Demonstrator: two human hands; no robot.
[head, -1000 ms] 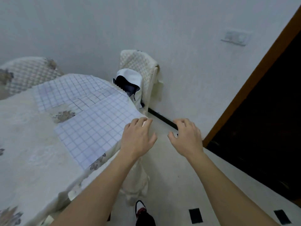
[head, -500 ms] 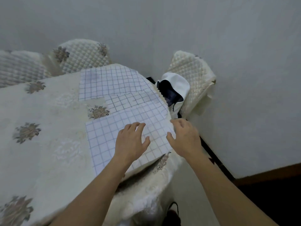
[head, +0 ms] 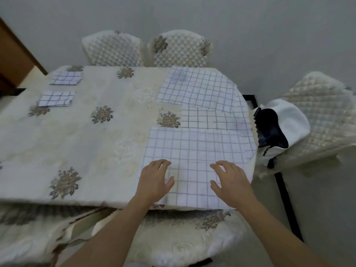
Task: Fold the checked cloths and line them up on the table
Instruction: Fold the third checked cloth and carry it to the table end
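Hovering over the near cloth (head: 200, 145) – both hands spread
Fingers apart on left hand (head: 155, 180) and right hand (head: 230, 182), pinching nothing, by the table (head: 77, 141) edge – more flat cloths (head: 196, 87) behind, two folded cloths (head: 66, 78) far left.

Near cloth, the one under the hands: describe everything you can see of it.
The near cloth is thin white fabric with a blue grid, unfolded and spread flat at the table's near right corner. Its far edge meets another checked cloth. The left hand and right hand are spread open over its near part, gripping nothing.
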